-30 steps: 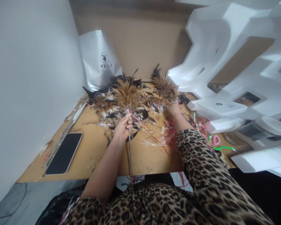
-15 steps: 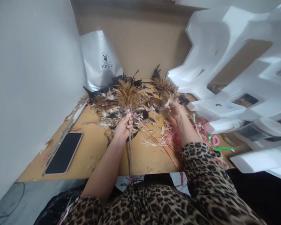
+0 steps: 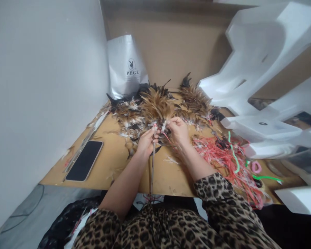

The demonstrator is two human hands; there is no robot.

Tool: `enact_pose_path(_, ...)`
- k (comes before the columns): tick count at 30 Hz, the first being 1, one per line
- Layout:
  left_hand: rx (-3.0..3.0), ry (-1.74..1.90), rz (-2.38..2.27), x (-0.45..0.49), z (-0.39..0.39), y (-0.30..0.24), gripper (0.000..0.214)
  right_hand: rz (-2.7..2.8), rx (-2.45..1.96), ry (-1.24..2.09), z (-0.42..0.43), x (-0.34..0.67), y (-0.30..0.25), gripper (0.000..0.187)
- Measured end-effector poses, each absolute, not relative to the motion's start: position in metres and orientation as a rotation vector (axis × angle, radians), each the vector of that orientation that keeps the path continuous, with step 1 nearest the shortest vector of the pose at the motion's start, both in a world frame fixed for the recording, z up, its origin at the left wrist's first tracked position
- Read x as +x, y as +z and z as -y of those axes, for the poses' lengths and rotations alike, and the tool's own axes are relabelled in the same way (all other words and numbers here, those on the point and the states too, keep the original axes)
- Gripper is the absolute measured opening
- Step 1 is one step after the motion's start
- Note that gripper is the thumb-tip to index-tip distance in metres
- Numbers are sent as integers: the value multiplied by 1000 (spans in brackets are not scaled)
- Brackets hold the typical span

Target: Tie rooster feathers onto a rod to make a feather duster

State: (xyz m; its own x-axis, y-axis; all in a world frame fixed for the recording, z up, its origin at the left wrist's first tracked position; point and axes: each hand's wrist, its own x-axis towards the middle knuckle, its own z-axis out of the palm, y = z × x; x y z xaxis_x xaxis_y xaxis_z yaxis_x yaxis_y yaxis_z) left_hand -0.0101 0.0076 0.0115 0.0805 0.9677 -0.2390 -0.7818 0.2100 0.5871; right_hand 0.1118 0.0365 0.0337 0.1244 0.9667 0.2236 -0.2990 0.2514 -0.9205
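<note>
My left hand [image 3: 147, 141] is closed around a thin stick [image 3: 152, 169], right under a bundle of brown feathers [image 3: 157, 107] bound to the stick's top. The stick runs down toward me past the table edge. My right hand [image 3: 178, 129] is pinched on a small tuft of feathers and holds it against the bundle, close beside my left hand. A red string [image 3: 168, 137] trails from the binding between the two hands.
Loose brown and black feathers [image 3: 195, 100] cover the back of the wooden table [image 3: 119, 162]. A heap of red strings [image 3: 223, 155] lies on the right. A phone [image 3: 84, 160] lies at the left, a silver bag [image 3: 126, 67] stands behind, white foam blocks [image 3: 264, 83] crowd the right.
My right hand has come left from the feather pile with a small tuft and now meets the bundle at my left hand. The view has shifted; my left hand keeps its grip.
</note>
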Motion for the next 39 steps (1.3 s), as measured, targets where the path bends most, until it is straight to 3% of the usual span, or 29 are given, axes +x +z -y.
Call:
enact_pose_path(12, 360, 1381, -707, -7, -6, 10, 11, 1119, -989, 972, -31, 88, 7, 17)
enact_pose_path(23, 440, 1487, -791, -4, -6, 9, 15, 1077, -1118, 1265, -31, 98, 10, 36)
enact_pose_path(35, 485, 1470, -825, 2, -2, 10, 16, 944, -907, 1414, -30, 93, 4, 29)
enact_pose_path(39, 529, 1519, -810, 4, 0, 10, 25, 957, -833, 1451, -28, 93, 1, 30)
